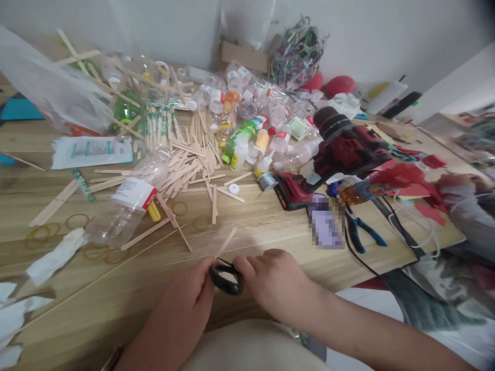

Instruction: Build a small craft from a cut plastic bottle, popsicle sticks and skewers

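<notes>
My left hand (189, 296) is closed low over the front edge of the table, around a thin wooden stick (225, 243) whose end points up and away. Just right of it, my right hand (270, 281) has its fingers curled at a black ring-shaped handle (227, 278), which looks like part of a pair of scissors. The handle lies between the two hands, touching both. Any blade is hidden behind my fingers. Beyond the hands, loose flat wooden sticks (193, 165) lie in a heap, and a clear plastic bottle (129, 201) rests on its side.
Many plastic bottles (240, 141) crowd the back. A red and black power drill (344, 149) stands on the right, near blue-handled pliers (363, 232) and a black cable. Rubber bands (77, 221) and white tissues (56, 255) lie at left. Another person's arm (464, 206) is at far right.
</notes>
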### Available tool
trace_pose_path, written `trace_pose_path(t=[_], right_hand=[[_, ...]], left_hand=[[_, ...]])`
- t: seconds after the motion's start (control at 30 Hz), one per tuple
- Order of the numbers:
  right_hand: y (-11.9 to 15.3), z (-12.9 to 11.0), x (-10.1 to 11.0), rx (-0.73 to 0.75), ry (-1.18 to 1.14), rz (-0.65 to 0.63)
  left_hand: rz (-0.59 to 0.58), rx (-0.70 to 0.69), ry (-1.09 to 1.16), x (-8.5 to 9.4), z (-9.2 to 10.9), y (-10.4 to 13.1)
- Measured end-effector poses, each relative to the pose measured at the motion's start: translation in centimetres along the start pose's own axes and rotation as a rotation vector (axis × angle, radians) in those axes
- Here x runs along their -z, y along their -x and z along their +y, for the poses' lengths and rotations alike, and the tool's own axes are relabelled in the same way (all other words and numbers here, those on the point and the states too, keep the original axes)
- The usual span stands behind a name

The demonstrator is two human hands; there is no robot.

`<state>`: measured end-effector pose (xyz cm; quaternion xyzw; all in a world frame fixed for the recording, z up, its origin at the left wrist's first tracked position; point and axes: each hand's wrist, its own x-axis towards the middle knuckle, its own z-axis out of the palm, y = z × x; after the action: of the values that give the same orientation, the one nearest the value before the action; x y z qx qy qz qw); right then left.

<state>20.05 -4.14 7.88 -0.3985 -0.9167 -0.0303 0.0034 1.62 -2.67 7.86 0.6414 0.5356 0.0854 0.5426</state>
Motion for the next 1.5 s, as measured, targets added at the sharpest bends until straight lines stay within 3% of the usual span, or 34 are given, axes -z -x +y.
trace_pose_path(t=[0.77,1.03,1.37,1.5], right_hand=[[-0.06,0.06,0.18,-0.068,-0.104,-0.161],[-0.06,-0.09,0.00,-0.046,-0.093,-0.134],[-0.48,0.50,0.57,0.093,-0.010,-0.101],[-0.71,0.55,0.45,-0.005,-0.125,-0.133]], left_hand=[[0.020,0.013,-0.114,-0.07,0.05,0.04],[0.008,0.002,-0.102,-0.11,-0.25,0.04],[0.020,-0.028,-0.039,-0.18,-0.34,-0.16],[0.043,0.008,-0.024,-0.09,-0.21,0.01]])
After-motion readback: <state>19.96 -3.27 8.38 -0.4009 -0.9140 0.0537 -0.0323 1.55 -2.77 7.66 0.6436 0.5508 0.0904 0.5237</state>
